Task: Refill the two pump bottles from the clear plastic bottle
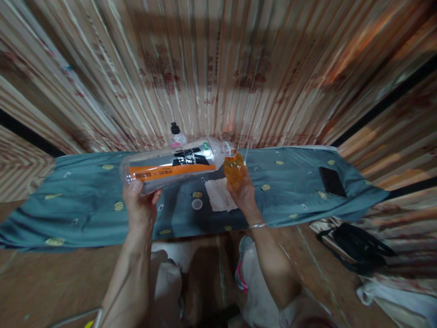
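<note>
Left hand [139, 202]: gripped the big bottle [170, 166], kinda sideways
Right hand [243, 192]: clutched amber container [233, 168] right at bottle's mouth

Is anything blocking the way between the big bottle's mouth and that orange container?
Nothing visible is. The bottle, held sideways in the left hand, has its mouth right at the top of the orange container in the right hand. I can't tell whether they touch.

Looks like a makeshift booth from my end, can't tell if it's a home: striped sheeting [194, 50] behind the cloth-covered table [92, 187], tiled floor [78, 278], bag [358, 246] by the front right corner.
</note>
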Action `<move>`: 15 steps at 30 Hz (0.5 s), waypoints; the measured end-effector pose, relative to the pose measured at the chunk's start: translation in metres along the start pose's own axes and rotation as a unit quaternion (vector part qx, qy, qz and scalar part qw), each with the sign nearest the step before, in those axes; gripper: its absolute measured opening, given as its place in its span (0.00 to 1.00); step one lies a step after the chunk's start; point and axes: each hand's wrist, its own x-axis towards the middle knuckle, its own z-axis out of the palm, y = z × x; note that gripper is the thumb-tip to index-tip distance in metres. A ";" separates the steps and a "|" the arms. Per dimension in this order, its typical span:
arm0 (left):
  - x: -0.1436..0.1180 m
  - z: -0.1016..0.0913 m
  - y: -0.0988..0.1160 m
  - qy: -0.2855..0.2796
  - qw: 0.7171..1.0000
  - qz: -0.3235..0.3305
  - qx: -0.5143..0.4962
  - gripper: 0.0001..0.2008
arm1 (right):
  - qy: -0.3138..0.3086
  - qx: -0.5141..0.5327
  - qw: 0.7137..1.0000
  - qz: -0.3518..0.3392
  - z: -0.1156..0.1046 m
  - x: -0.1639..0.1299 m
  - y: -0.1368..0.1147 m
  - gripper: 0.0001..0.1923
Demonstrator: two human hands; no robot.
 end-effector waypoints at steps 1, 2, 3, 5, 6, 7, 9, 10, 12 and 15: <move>0.000 0.000 0.000 -0.002 1.000 0.002 0.002 0.19 | 0.007 0.002 1.000 0.008 0.000 0.000 0.000 0.45; 0.000 0.000 0.000 -0.004 1.000 0.004 0.003 0.18 | 0.007 0.004 1.000 0.008 0.000 0.000 0.000 0.45; 0.000 0.000 0.000 -0.004 1.000 0.005 0.004 0.18 | 0.007 0.007 1.000 0.007 0.001 0.001 -0.001 0.45; 0.000 0.000 0.001 -0.004 1.000 0.006 0.005 0.18 | 0.001 0.013 1.000 0.008 0.001 0.001 -0.001 0.45; 0.000 0.001 0.001 -0.003 1.000 0.007 0.004 0.18 | -0.002 0.017 1.000 0.010 0.001 0.001 -0.001 0.45; 0.001 0.001 0.001 -0.002 1.000 0.007 0.003 0.18 | -0.004 0.021 1.000 0.013 0.000 0.001 -0.001 0.45; 0.001 0.002 0.002 -0.003 1.000 0.003 0.003 0.18 | 0.002 0.030 0.999 0.015 0.000 0.001 -0.001 0.46; 0.001 0.002 0.002 -0.003 1.000 0.000 0.003 0.18 | 0.006 0.032 0.999 0.015 0.000 0.001 -0.001 0.46; 0.000 0.002 0.001 -0.003 1.000 -0.004 0.006 0.18 | 0.009 0.027 0.999 0.016 0.000 0.001 -0.002 0.46; 0.000 0.001 0.000 0.003 1.000 -0.002 0.008 0.18 | -0.002 0.008 1.000 0.028 -0.001 0.001 -0.004 0.45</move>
